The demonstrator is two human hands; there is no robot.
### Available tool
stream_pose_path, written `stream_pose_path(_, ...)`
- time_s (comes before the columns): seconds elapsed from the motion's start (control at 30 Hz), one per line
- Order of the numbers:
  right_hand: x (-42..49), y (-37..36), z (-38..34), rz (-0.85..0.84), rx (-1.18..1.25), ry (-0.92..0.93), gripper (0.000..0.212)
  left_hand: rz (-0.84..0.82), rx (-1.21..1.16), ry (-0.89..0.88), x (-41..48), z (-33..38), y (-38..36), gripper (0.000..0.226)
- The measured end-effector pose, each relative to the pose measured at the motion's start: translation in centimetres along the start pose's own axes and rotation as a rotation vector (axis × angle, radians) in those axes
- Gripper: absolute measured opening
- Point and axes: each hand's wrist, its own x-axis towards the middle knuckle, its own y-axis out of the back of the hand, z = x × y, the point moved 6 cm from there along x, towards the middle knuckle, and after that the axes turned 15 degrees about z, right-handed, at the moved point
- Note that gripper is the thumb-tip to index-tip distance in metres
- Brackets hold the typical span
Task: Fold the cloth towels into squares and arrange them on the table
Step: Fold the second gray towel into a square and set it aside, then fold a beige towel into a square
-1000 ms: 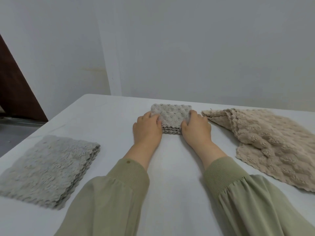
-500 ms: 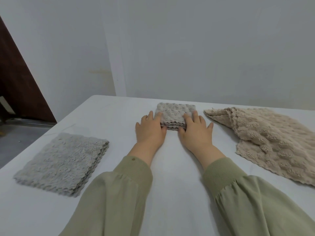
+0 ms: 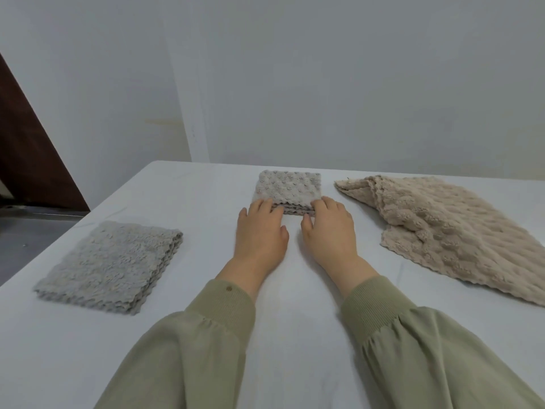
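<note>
Progress looks to be about two-thirds. At nine o'clock from the hands, a grey towel (image 3: 110,265) lies folded flat in layers on the table (image 3: 295,335). At twelve o'clock, a smaller dotted towel (image 3: 289,187) is folded to a square. The left hand (image 3: 261,231) and right hand (image 3: 328,231) lie flat and grip nothing, their fingertips touching its near edge. At two o'clock, a beige towel (image 3: 460,231) lies unfolded and rumpled, one corner turned over; by my judgement it is the one left. No container shows anywhere.

White table (image 3: 295,320) under three towels (image 3: 112,261)
</note>
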Motion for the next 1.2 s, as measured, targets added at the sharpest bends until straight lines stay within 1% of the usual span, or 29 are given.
stream_pose_path(0.07, -0.6, 1.5, 0.4, 0.070, 0.017, -0.009, 0.027, 0.062, -0.073, -0.011, -0.9, 1.6, 1.2, 0.033)
stream_pose_path(0.1, -1.0, 2.2, 0.7, 0.093, 0.017, -0.015, 0.026, 0.065, -0.111, -0.005, -1.4, 2.4, 1.6, 0.031)
stream_pose_path(0.17, -2.0, 3.3, 1.2, 0.123, 0.010, -0.017, 0.024, 0.029, -0.147, 0.008, -2.6, 3.7, 2.0, 0.029)
stream_pose_path(0.27, -3.4, 4.9, 2.2, 0.183, 0.001, -0.008, 0.024, 0.002, -0.139, 0.028, -4.0, 4.9, 2.4, 0.029)
stream_pose_path(0.4, -4.6, 6.3, 4.9, 0.081, -0.117, -0.066, 0.027, -0.019, -0.159, 0.037, -5.4, 6.5, 3.1, 0.031)
stream_pose_path(0.6, -5.8, 9.0, 9.3, 0.078, -0.217, -0.135, 0.030, -0.027, -0.143, 0.013, -7.2, 7.7, 3.8, 0.030)
stream_pose_path(0.73, -5.8, 8.8, 10.9, -0.041, -0.229, -0.221, 0.031, -0.039, -0.092, 0.003, -7.9, 7.7, 4.3, 0.027)
stream_pose_path(0.83, -5.4, 8.9, 10.7, -0.025, -0.295, -0.214, 0.024, -0.046, -0.055, -0.020, -8.5, 7.9, 4.8, 0.026)
stream_pose_path(0.97, -5.2, 9.1, 10.8, -0.021, -0.394, -0.194, 0.021, -0.080, -0.007, -0.050, -9.2, 8.2, 5.3, 0.027)
stream_pose_path(1.1, -5.2, 9.4, 11.2, 0.018, -0.398, -0.212, 0.017, -0.111, 0.019, -0.084, -9.8, 8.3, 5.5, 0.031)
stream_pose_path(1.2, -5.3, 9.5, 11.0, 0.023, -0.412, -0.212, 0.019, -0.126, 0.021, -0.089, -10.1, 8.3, 5.6, 0.033)
